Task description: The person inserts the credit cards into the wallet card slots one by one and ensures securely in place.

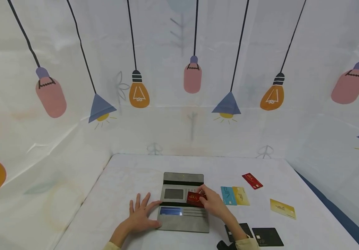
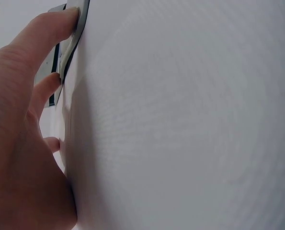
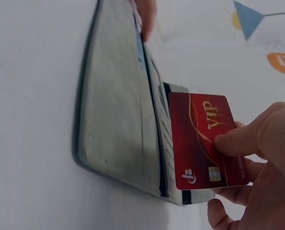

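Right sleeve: pale yellow, at the bottom edge nearest me, with a dark object against its left side.
Partly blocked: a black card lies under the line of the right forearm, which hides its middle from me; a second black card lies just right of it, in plain sight.
Right hand: thumb and fingers pinch the red VIP card, covering its right end and part of the wallet's right edge.
Card in hand: over the right half of the wallet's middle panel, gold lettering and chip showing in my right wrist view; I can't fairly judge whether its edge touches a slot.
Wallet: grey, opened out on the white table, with black bands, a windowed pocket and a dark blue card in the lower panel.
Left hand: fingers spread wide, thumb and forefinger touching the wallet's left edge.
Loose to the right: a light blue card beside a yellow card, another red card farther off, and a gold card well apart.
Backdrop: white sheeting around the table, printed with hanging lamps.
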The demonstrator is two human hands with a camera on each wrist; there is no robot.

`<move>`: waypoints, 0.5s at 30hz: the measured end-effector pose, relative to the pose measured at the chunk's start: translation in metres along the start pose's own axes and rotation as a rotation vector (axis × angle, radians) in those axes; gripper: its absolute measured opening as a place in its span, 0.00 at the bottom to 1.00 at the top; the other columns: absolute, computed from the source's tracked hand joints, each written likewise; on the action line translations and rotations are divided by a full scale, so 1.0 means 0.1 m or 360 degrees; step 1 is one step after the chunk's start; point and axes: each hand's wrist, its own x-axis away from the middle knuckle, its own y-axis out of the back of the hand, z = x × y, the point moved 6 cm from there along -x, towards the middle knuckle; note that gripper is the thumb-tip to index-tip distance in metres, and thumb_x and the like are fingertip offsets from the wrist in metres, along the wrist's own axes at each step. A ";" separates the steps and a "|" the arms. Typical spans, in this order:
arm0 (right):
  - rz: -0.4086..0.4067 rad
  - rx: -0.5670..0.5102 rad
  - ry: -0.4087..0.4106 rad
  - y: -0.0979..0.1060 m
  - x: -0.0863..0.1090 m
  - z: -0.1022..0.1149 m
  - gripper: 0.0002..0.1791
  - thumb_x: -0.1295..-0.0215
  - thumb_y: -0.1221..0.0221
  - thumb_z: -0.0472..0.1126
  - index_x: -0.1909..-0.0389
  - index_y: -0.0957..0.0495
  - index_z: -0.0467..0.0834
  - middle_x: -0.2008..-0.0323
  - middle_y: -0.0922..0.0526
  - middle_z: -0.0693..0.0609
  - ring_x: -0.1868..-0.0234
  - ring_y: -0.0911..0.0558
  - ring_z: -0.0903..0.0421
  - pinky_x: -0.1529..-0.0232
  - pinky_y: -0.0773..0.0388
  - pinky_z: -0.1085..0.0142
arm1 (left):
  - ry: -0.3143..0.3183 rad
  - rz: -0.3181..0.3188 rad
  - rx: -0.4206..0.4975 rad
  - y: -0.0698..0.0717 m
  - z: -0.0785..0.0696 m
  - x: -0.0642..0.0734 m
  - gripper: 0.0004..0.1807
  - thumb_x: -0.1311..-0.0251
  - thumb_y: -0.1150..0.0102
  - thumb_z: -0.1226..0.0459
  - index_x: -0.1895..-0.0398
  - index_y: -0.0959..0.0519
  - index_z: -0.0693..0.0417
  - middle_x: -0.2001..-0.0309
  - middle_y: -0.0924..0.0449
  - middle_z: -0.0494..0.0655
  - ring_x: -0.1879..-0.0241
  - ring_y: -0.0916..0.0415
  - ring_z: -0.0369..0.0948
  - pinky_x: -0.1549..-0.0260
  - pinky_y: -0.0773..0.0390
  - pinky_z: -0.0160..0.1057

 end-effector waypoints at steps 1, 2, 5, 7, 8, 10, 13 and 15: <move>0.0016 0.0001 0.0018 -0.02 0.00 0.02 0.11 0.34 0.44 0.29 0.55 0.28 0.45 0.60 0.19 0.47 0.59 0.23 0.52 0.55 0.21 0.52 | -0.0001 0.0002 0.0000 0.00 0.00 0.00 0.43 0.56 0.30 0.38 0.34 0.29 0.34 0.22 0.55 0.60 0.26 0.77 0.68 0.36 0.81 0.71; 0.0030 0.0009 0.0035 -0.04 0.01 0.04 0.11 0.34 0.44 0.28 0.55 0.29 0.45 0.59 0.19 0.47 0.59 0.23 0.52 0.55 0.21 0.51 | -0.0004 0.0000 0.0002 -0.01 0.00 0.00 0.42 0.57 0.30 0.38 0.34 0.29 0.34 0.22 0.55 0.60 0.26 0.77 0.68 0.36 0.81 0.71; 0.0070 0.0025 0.0059 -0.08 0.02 0.08 0.11 0.34 0.44 0.28 0.56 0.28 0.45 0.60 0.19 0.47 0.59 0.23 0.51 0.54 0.22 0.47 | 0.0000 -0.0001 -0.0003 -0.02 0.00 0.00 0.43 0.57 0.30 0.38 0.34 0.29 0.33 0.22 0.55 0.60 0.25 0.77 0.67 0.36 0.80 0.71; 0.0095 0.0046 0.0054 -0.10 0.01 0.09 0.11 0.34 0.44 0.28 0.56 0.29 0.45 0.60 0.20 0.48 0.59 0.24 0.51 0.53 0.25 0.43 | -0.0002 -0.0005 -0.0003 -0.02 0.00 0.00 0.43 0.57 0.30 0.38 0.34 0.29 0.33 0.22 0.55 0.59 0.25 0.77 0.67 0.36 0.80 0.71; 0.0104 0.0055 0.0052 -0.11 0.01 0.09 0.11 0.34 0.44 0.28 0.56 0.29 0.45 0.61 0.20 0.49 0.59 0.24 0.51 0.54 0.27 0.41 | -0.0001 -0.0004 -0.0002 -0.03 0.01 0.00 0.43 0.57 0.30 0.38 0.34 0.29 0.33 0.22 0.55 0.59 0.25 0.77 0.67 0.36 0.80 0.71; 0.0117 0.0077 0.0044 -0.13 0.01 0.08 0.11 0.34 0.44 0.29 0.56 0.29 0.45 0.62 0.20 0.50 0.59 0.24 0.51 0.54 0.29 0.38 | -0.0002 -0.0004 -0.0004 -0.02 0.00 0.01 0.43 0.57 0.30 0.38 0.34 0.29 0.33 0.22 0.55 0.59 0.25 0.77 0.67 0.36 0.80 0.71; 0.0124 0.0076 0.0050 -0.16 0.00 0.06 0.11 0.34 0.44 0.28 0.56 0.30 0.45 0.62 0.21 0.50 0.59 0.25 0.51 0.55 0.29 0.39 | -0.0001 -0.0003 -0.0011 -0.01 0.00 0.02 0.43 0.57 0.30 0.38 0.33 0.29 0.34 0.22 0.55 0.59 0.25 0.77 0.68 0.36 0.79 0.71; 0.0126 0.0056 0.0062 -0.19 -0.02 0.03 0.11 0.34 0.45 0.28 0.56 0.31 0.45 0.62 0.21 0.49 0.60 0.25 0.52 0.55 0.27 0.43 | -0.0008 -0.0008 -0.0014 0.00 0.00 0.02 0.43 0.57 0.30 0.38 0.33 0.29 0.34 0.22 0.55 0.60 0.25 0.76 0.68 0.36 0.78 0.71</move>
